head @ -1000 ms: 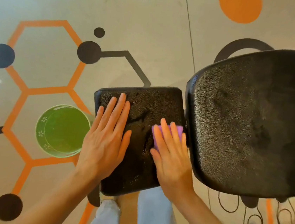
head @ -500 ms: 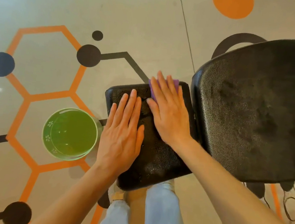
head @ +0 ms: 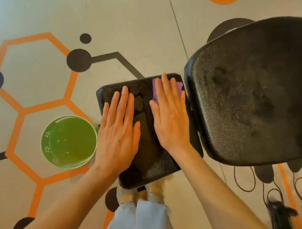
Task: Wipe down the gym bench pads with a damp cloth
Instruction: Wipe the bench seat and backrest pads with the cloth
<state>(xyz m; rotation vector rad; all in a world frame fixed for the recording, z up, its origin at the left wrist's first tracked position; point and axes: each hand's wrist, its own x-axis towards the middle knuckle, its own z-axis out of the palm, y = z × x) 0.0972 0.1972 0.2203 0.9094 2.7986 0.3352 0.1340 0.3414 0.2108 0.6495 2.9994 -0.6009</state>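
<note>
My right hand (head: 168, 120) lies flat with straight fingers on the purple cloth (head: 178, 86), pressing it onto the far corner of the small black seat pad (head: 151, 152), just beside the larger back pad (head: 258, 92). My left hand (head: 119, 131) rests open and flat on the same small pad's left side, holding nothing. A green bucket (head: 69, 141) stands on the patterned floor (head: 120, 16), just left of the pad.

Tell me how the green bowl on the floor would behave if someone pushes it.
The round green bowl seems to hold liquid, so a quick push would probably slosh or spill it. Its wide base suggests sliding on the smooth floor rather than tipping.
</note>
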